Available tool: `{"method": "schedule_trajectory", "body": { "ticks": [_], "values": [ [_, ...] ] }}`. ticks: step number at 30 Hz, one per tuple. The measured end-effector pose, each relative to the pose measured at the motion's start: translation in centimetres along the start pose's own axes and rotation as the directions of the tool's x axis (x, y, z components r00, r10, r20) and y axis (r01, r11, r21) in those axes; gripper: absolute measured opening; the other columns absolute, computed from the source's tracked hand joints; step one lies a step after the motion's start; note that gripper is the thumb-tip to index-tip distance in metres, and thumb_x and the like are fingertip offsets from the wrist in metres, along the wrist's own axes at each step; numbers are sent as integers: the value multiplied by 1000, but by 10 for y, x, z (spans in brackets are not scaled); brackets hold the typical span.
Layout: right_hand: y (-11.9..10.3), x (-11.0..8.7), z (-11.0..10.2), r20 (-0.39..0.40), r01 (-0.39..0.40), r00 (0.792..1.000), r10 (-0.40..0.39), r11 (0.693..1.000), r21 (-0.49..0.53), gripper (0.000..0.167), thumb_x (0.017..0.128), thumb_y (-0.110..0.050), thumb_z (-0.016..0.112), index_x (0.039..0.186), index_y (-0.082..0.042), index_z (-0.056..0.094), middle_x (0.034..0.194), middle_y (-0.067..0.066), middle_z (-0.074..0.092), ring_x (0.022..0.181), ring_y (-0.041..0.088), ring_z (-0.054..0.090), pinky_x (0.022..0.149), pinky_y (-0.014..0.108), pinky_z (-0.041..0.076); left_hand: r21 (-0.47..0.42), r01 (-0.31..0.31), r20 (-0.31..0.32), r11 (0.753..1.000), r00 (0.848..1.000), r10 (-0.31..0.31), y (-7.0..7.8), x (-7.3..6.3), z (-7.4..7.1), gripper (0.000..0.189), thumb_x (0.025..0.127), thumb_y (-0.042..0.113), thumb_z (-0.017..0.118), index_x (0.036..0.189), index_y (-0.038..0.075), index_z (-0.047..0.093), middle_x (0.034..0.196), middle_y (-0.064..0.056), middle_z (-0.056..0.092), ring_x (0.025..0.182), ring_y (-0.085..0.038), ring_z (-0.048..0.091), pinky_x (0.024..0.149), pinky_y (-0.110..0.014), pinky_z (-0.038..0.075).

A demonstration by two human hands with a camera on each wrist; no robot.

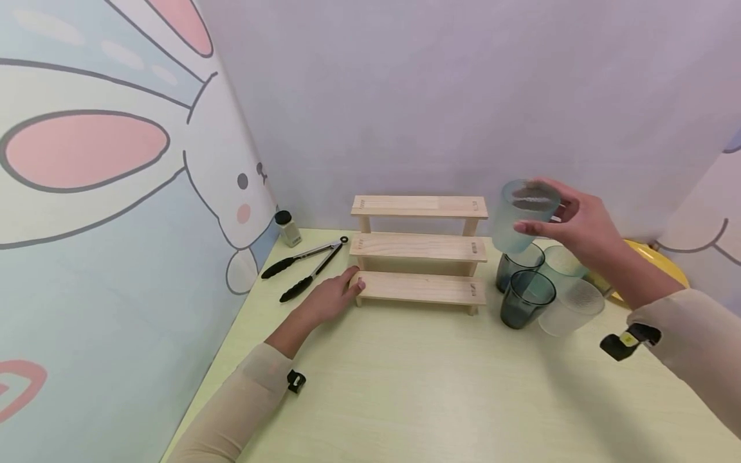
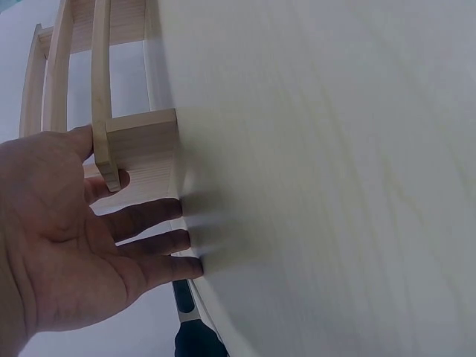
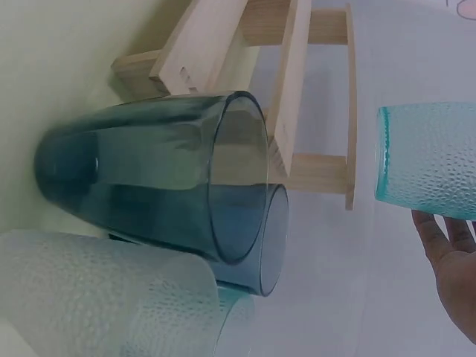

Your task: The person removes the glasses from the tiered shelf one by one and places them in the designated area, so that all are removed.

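My right hand (image 1: 581, 222) grips a light blue pebbled glass (image 1: 512, 222) by its sides, raised at the right end of a three-step wooden stand (image 1: 419, 246). In the right wrist view the glass (image 3: 431, 160) hangs level with the stand's top step, fingers (image 3: 439, 238) against its side. Below it stand two smoky grey-blue glasses (image 1: 528, 299), a pale green glass (image 1: 564, 262) and a clear pebbled glass (image 1: 572, 307). At the stand's left end, my left hand (image 1: 334, 294) pinches the corner of the lowest board (image 2: 103, 97) between thumb and index finger, the other fingers extended below.
Black-handled tongs (image 1: 312, 265) lie spread on the table left of the stand. Behind them, a small jar with a black lid (image 1: 287, 228) stands near the wall corner. A yellow plate (image 1: 657, 260) sits at the back right, partly behind my right forearm.
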State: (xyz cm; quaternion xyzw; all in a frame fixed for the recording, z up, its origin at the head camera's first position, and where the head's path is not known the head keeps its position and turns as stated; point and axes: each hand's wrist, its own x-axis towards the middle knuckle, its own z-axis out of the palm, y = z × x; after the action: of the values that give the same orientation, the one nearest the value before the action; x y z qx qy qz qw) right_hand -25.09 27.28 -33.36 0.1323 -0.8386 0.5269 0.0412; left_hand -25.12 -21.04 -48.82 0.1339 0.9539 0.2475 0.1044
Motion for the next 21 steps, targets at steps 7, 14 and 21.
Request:
{"method": "schedule_trajectory", "body": {
  "ticks": [7, 14, 21],
  "values": [
    [11, -20, -17, -26, -9, 1000, 8, 999, -38, 72, 97, -7, 87, 161, -23, 57, 141, -18, 71, 117, -9, 71, 82, 13, 58, -1, -3, 12, 1000, 1000, 3, 1, -2, -1, 72, 119, 58, 39, 175, 14, 32, 159, -27, 61, 144, -47, 62, 116, -63, 51],
    [21, -36, -31, -46, -43, 998, 39, 996, -80, 72, 98, -8, 86, 161, -25, 56, 140, -22, 69, 115, -12, 70, 79, 13, 57, -7, -16, 4, 1000, 1000, 16, 0, 0, -1, 72, 119, 58, 39, 175, 13, 31, 157, -27, 62, 143, -47, 64, 115, -63, 52],
    [32, -52, -41, -68, -37, 997, 33, 997, -61, 72, 97, -2, 85, 161, -21, 56, 140, -23, 71, 115, -14, 70, 79, 11, 58, -1, -9, 7, 1000, 1000, 9, 0, 0, 0, 72, 119, 57, 39, 176, 14, 30, 160, -27, 60, 145, -47, 62, 118, -63, 50]
  ]
}}
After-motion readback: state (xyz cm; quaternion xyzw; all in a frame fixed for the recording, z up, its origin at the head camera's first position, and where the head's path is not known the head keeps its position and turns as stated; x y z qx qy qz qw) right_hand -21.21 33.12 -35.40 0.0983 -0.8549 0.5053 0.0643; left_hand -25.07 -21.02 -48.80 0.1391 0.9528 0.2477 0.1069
